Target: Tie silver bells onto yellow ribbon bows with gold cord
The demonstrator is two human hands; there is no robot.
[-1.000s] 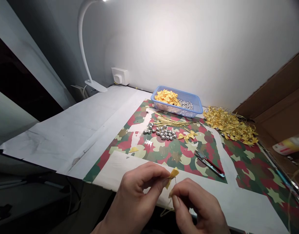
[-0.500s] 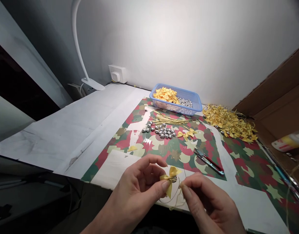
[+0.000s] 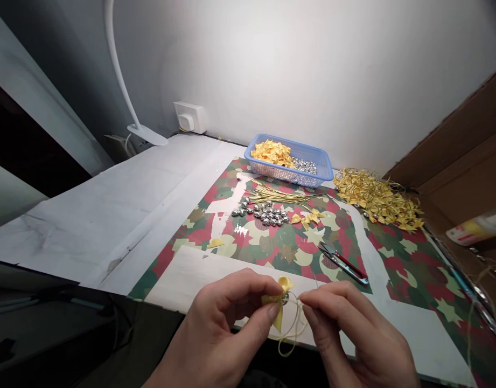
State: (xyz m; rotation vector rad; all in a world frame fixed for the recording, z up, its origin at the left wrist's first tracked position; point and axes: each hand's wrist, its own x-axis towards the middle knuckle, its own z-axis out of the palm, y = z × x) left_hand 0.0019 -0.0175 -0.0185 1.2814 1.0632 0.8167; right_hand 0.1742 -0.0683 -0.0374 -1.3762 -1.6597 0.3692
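Observation:
My left hand [image 3: 235, 318] pinches a yellow ribbon bow [image 3: 279, 319] between thumb and forefinger, over the front edge of the table. A small silver bell [image 3: 285, 298] sits against the bow's middle, partly hidden by my fingers. Thin yellow cord [image 3: 287, 353] loops down below the bow and runs across to my right hand [image 3: 353, 323]. There thumb and forefinger are pinched together on the cord. A fine, straight, needle-like sliver [image 3: 316, 279] sticks up behind the right fingertips; its lower end is hidden.
Silver bells [image 3: 272, 215], gold cords [image 3: 278, 194], loose bows [image 3: 308, 219] and thread snips [image 3: 344, 264] lie on the patterned sheet. Behind stands a blue basket [image 3: 288, 138] of bows and bells. Finished-looking corded bows [image 3: 377, 199] are heaped right, beside a cardboard box [image 3: 466, 145]. A lamp [image 3: 122, 81] stands left.
My left forefinger has closed down onto the bow, which has turned slightly. The cord between my hands now hangs in a larger loop. The whole view has shifted a little.

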